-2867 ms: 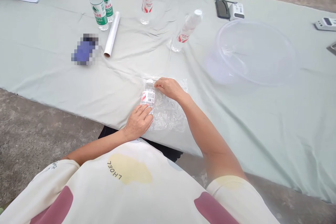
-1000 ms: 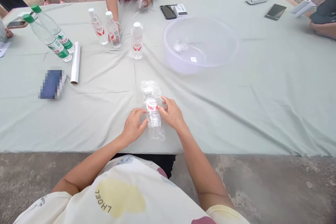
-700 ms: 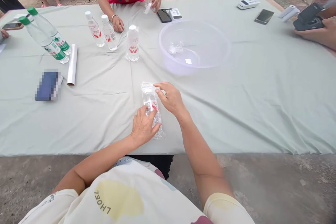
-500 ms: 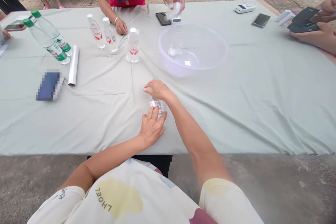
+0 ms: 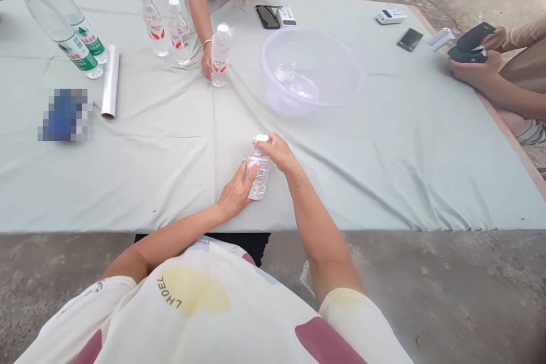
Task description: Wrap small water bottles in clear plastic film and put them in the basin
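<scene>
A small clear water bottle point(image 5: 260, 179) with a white cap stands near the front edge of the cloth-covered table, between my hands. My left hand point(image 5: 238, 189) is wrapped round the lower side of the bottle. Up at the neck, just under the cap, my right hand point(image 5: 277, 152) grips it with thumb and fingers. Clear film seems to lie around the bottle, though its extent is hard to make out. Across the table a person's hand point(image 5: 207, 61) holds another white-capped bottle point(image 5: 220, 60) with loose film at its top.
A translucent basin point(image 5: 341, 91) with crumpled film inside stands beyond my right hand. Two white-capped bottles, two tall green-capped bottles point(image 5: 77, 51), a film roll point(image 5: 111, 82) and a blurred blue item point(image 5: 63, 116) are on the left. Phones and a white device point(image 5: 390, 16) lie farther back.
My hands have gone from pressing around the bottle to gripping its side and neck, its cap now showing. The person opposite has let go of crumpled film and grasped a bottle.
</scene>
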### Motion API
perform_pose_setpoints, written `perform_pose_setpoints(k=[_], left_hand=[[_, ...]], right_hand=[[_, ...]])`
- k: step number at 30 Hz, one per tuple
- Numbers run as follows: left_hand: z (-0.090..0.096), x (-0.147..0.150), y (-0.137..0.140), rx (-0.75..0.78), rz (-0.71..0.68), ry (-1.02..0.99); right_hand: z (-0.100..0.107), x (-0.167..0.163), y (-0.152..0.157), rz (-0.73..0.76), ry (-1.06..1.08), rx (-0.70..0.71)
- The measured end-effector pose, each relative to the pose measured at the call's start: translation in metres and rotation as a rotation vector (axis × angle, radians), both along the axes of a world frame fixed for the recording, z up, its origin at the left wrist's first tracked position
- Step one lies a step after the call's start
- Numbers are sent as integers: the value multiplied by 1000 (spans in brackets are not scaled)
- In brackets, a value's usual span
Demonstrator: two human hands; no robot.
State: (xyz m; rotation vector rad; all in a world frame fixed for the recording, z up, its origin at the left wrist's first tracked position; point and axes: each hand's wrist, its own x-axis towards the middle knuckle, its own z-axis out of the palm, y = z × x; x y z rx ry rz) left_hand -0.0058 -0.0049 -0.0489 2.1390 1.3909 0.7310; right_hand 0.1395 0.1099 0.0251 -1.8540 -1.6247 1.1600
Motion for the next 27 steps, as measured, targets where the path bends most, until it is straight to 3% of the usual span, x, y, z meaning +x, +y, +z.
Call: perform_pose_setpoints(k=[4, 6, 9, 12, 16, 18, 20, 23, 27], left_hand=[[19, -17, 1, -266, 44, -344], [32, -29, 5, -540, 68, -577], [47, -48, 12, -926, -6, -853], [53, -68, 16, -1131, -71, -1071], [59, -90, 12, -1328, -118, -1300], [65, -93, 11, -1347, -132, -1426], [71, -91, 13, -1257, -42, -1498], [72, -84, 28, -926, 172, -1281], [62, -88, 56, -647, 228, -982]], right_hand=[[19, -3, -24, -87, 306, 119], [34, -8, -35, -83, 397, 235], [55, -20, -47, -49, 436, 409], [65, -33, -54, 76, 479, 486], [65, -45, -53, 379, 659, 480], [64, -54, -51, 535, 717, 488], [63, -68, -50, 633, 686, 502], [61, -95, -49, 666, 483, 509], [53, -122, -32, 614, 269, 519]])
